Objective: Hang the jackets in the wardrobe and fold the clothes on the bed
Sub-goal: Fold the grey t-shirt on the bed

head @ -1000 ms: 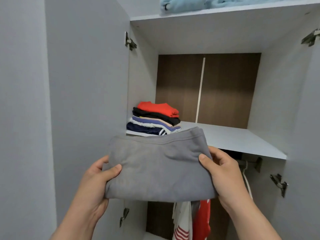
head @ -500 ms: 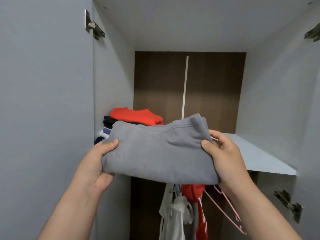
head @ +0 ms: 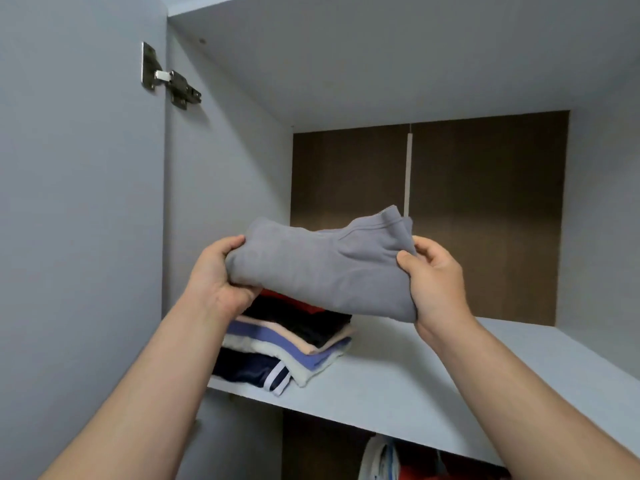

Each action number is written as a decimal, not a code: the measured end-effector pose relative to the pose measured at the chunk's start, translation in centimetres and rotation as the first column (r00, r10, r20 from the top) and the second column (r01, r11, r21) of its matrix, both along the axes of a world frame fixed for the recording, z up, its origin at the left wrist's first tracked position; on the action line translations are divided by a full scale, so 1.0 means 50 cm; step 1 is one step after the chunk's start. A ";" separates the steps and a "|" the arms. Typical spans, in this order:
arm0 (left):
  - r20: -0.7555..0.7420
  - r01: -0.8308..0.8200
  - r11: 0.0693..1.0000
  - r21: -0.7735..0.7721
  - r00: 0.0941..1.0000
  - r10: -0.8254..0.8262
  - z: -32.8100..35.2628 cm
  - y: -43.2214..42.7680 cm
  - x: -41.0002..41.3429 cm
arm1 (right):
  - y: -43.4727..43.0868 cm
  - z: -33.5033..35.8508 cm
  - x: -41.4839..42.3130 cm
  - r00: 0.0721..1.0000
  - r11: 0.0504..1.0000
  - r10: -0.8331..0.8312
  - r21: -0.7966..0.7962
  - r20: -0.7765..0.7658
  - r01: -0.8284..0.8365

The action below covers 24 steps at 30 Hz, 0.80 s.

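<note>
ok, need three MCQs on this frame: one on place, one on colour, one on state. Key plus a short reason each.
1. Where is the stack of folded clothes?
A. left end of the shelf
B. right end of the shelf
C. hanging below it

2. What colour is the held folded garment?
A. red
B. grey
C. navy

3. How is that garment held?
A. lying released on the stack
B. by one hand
C. by both hands, one at each end

Key:
1 A, the stack sits against the left wall on the shelf.
2 B, it is plain grey.
3 C, the left hand and right hand both grip it over the stack.
</note>
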State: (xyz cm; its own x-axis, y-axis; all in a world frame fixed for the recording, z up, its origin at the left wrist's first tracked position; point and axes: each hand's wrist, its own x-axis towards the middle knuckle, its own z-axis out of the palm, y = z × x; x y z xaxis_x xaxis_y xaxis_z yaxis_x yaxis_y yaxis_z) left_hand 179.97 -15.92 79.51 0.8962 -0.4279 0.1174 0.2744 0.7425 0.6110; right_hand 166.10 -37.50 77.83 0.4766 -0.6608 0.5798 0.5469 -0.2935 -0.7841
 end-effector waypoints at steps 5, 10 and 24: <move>0.123 -0.081 0.970 -0.230 0.986 0.111 0.025 -0.077 0.070 | -0.016 -0.004 0.119 0.998 0.998 -0.061 0.026 0.027 0.061; 0.333 -0.391 0.919 -0.053 0.861 0.385 0.029 -0.128 0.146 | -0.006 -0.015 0.220 0.997 0.996 -0.079 0.049 -0.015 0.079; 0.327 -0.574 0.785 0.233 0.806 0.493 0.011 -0.126 0.372 | 0.015 0.001 0.328 0.924 0.882 0.287 0.446 -0.251 -0.153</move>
